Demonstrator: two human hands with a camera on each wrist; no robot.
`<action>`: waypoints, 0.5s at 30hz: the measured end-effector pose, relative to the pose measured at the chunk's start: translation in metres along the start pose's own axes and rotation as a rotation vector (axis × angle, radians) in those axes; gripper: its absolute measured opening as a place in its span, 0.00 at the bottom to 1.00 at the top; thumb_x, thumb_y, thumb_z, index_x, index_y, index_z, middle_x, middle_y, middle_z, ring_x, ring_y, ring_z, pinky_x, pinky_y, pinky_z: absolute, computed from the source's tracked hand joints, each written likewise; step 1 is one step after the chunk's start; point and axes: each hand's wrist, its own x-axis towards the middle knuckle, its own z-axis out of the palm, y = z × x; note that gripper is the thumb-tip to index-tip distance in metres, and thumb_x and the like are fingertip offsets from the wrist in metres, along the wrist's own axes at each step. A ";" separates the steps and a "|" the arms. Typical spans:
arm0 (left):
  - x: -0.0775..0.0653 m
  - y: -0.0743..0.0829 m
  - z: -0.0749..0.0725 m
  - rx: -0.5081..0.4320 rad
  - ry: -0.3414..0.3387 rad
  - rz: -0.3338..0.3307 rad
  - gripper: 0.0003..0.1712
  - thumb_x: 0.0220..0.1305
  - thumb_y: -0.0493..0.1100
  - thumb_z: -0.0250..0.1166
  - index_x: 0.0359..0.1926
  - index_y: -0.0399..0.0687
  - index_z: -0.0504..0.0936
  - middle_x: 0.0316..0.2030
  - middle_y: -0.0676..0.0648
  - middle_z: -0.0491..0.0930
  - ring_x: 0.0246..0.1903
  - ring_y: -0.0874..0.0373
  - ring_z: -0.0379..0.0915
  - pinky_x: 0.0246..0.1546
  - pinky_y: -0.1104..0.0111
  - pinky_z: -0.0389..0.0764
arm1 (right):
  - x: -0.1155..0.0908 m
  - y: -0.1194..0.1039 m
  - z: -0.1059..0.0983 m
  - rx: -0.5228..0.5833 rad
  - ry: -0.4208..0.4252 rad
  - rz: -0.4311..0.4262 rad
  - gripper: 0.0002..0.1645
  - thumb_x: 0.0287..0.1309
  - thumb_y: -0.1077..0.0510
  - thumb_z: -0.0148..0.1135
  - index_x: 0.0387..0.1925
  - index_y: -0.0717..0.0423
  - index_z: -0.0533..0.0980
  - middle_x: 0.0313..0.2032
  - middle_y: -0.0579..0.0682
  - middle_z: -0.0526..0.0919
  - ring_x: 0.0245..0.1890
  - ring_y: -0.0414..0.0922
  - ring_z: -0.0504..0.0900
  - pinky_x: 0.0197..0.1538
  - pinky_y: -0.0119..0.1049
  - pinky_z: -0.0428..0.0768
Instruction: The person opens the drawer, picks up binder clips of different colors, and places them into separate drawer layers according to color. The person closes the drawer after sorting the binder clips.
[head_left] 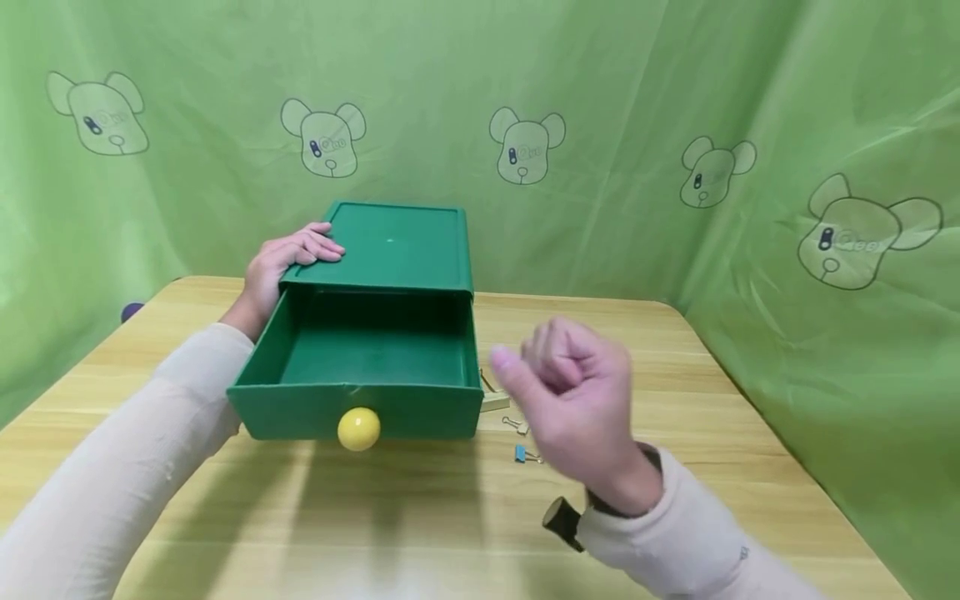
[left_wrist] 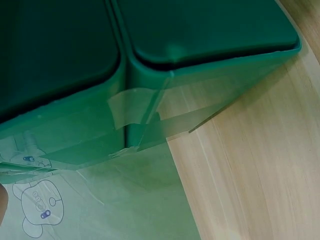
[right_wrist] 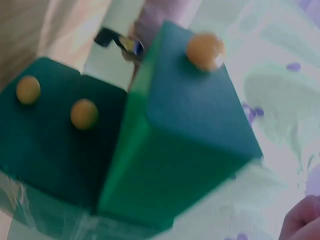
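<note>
A green drawer unit (head_left: 397,242) stands on the table with its top drawer (head_left: 300,412) pulled far out; the drawer's bare floor and yellow round knob (head_left: 359,429) show. My left hand (head_left: 288,254) rests on the unit's top left edge, fingers lying over the top and thumb hidden. Right of the drawer, raised above the table, my right hand (head_left: 577,392) has its fingers curled and thumb sticking out, with nothing visible in it. Two lower drawers (right_wrist: 50,130) with yellow knobs appear closed in the right wrist view.
Beside the drawer's right side lie a blue binder clip (head_left: 521,454), a pale binder clip (head_left: 519,426) and a yellowish strip-like piece (head_left: 495,402), partly hidden. Clear tape (left_wrist: 132,107) crosses the unit's back. Green curtains (head_left: 600,83) with mouse-like heads surround the wooden table (head_left: 675,400).
</note>
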 end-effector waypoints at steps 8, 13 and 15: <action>0.001 0.000 0.000 0.002 0.006 -0.001 0.34 0.62 0.24 0.37 0.30 0.59 0.86 0.36 0.62 0.84 0.58 0.58 0.65 0.64 0.66 0.58 | 0.016 -0.009 -0.042 0.471 -0.213 0.349 0.31 0.69 0.68 0.51 0.16 0.52 0.46 0.14 0.45 0.47 0.12 0.39 0.44 0.14 0.27 0.45; 0.000 0.000 0.000 0.003 0.007 0.001 0.35 0.63 0.25 0.36 0.30 0.60 0.86 0.36 0.63 0.84 0.58 0.60 0.66 0.64 0.66 0.58 | 0.017 -0.006 -0.063 0.550 -0.246 0.674 0.28 0.73 0.55 0.47 0.17 0.51 0.47 0.16 0.45 0.47 0.12 0.38 0.45 0.14 0.28 0.42; 0.000 -0.001 0.000 0.001 0.004 0.000 0.35 0.63 0.25 0.36 0.30 0.61 0.86 0.36 0.63 0.84 0.58 0.61 0.66 0.64 0.67 0.58 | 0.016 -0.004 -0.072 0.550 -0.307 0.766 0.28 0.73 0.51 0.46 0.18 0.50 0.47 0.16 0.45 0.47 0.12 0.39 0.45 0.14 0.28 0.42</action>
